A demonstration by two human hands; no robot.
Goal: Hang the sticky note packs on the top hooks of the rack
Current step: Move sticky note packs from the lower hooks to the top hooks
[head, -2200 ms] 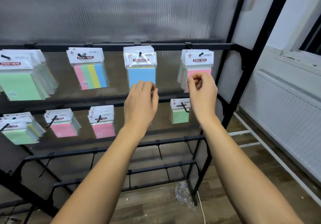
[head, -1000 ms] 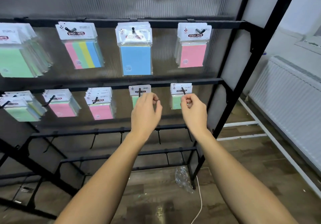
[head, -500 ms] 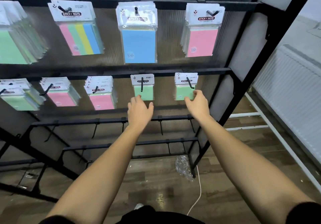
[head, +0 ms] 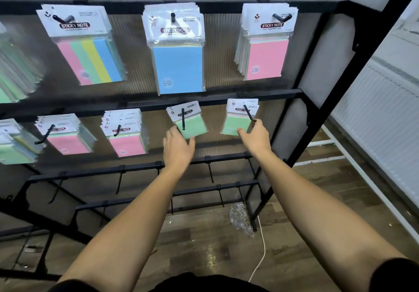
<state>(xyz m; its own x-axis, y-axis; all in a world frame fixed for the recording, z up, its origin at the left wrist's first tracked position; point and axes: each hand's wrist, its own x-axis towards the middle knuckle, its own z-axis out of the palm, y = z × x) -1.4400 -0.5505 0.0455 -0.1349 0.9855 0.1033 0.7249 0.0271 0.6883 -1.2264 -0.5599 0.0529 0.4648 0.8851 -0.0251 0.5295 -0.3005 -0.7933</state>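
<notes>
Touching small green sticky note packs (head: 191, 126) on second-row hooks, left hand (head: 178, 147) and right hand (head: 255, 136) spread

**Rack layout, top two rails**

Three sticky note packs (head: 175, 51) are hung side by side on the top hooks (head: 173, 17) of the rack (head: 317, 101). On the rail below, more packs are hung. The left hand (head: 178, 147) is placed under one small pack (head: 188, 120), the right hand (head: 255, 137) under the next (head: 238, 119), further right. A radiator (head: 383, 119) is set well right of the rack.

Black rack (head: 303, 92); sticky note packs (head: 179, 60) on hooks.
</notes>
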